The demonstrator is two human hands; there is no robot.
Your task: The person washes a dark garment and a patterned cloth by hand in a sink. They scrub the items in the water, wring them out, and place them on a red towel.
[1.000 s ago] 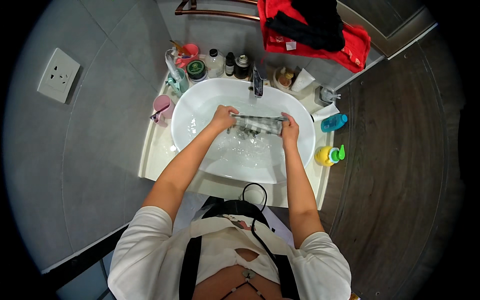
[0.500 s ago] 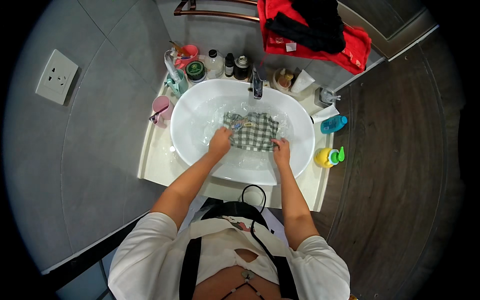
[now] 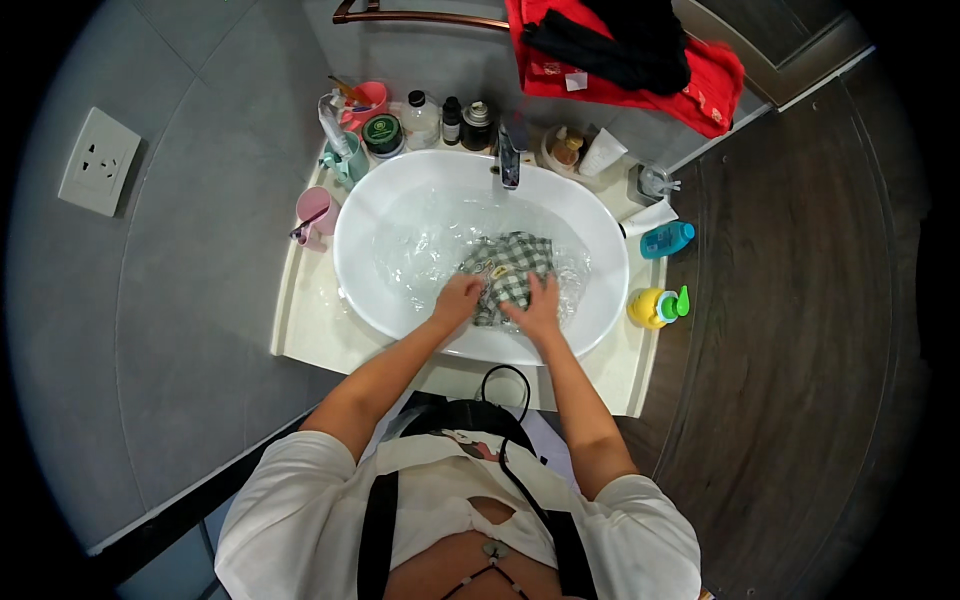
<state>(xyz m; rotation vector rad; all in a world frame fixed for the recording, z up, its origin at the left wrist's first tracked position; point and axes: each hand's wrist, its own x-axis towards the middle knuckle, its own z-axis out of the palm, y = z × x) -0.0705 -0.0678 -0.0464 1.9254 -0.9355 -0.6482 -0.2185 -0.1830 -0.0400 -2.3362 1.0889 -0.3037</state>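
A grey-green and white checked cloth item (image 3: 528,250), with a small decorated patch, lies bunched in the water of the white oval washbasin (image 3: 358,255). At its left edge my left hand (image 3: 458,299) is closed, its fingers pinched on the fabric. My right hand (image 3: 537,308) rests over the cloth's lower right part with fingers spread and open. Ripples and splashes surround the cloth. Part of the fabric is hidden under the right hand's fingers.
A dark faucet (image 3: 510,165) overhangs the basin's back. Around the rim stand a pink mug (image 3: 316,210), a green-lidded jar (image 3: 382,134), a clear bottle (image 3: 420,124), a blue bottle (image 3: 667,240) and a yellow pump bottle (image 3: 651,309). A red towel (image 3: 712,88) hangs behind.
The cloth, spread fairly flat before, is now bunched and turned, lower in the basin. My right hand has moved left over it and opened its fingers; my left hand has shifted right and nearer.
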